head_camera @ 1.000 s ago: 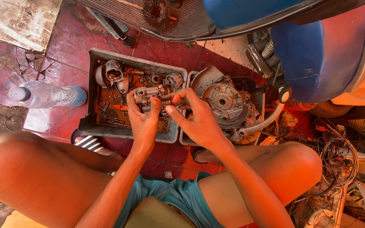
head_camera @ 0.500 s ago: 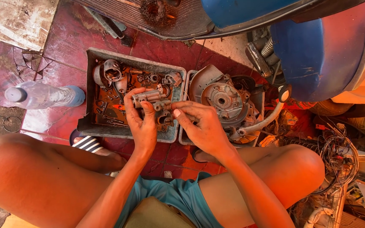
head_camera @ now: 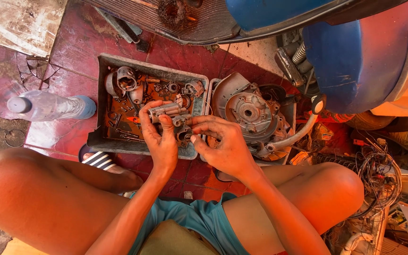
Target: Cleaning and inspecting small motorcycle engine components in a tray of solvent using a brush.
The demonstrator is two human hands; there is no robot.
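- Left hand (head_camera: 159,139) was closed around a small grey metal part (head_camera: 166,111), fingers wrapped round the near end, thumb up along its side.
- Right hand (head_camera: 225,146) had its fingers pinched narrow on the part's right end, at about 3 o'clock from the left hand. Couldn't tell exactly what the fingertips had, too small and grimy.
- The part sat held in the air just above the tray (head_camera: 101,137), over its right half, not resting on anything.
- Tray was packed with greasy bits: a ring-shaped piece (head_camera: 126,79) at 10 o'clock, loose bearings and screws all round.
- Engine case (head_camera: 247,112) sat just beside the tray at 3 o'clock, water bottle (head_camera: 53,106) lying on the red floor at 9 o'clock, blue scooter body (head_camera: 355,56) up at 1 o'clock.
- My take on doing this well: keep the left grip firm and still, let the right do only the fine turning or pulling, and stay over the tray so anything that slips lands there, not on the floor.
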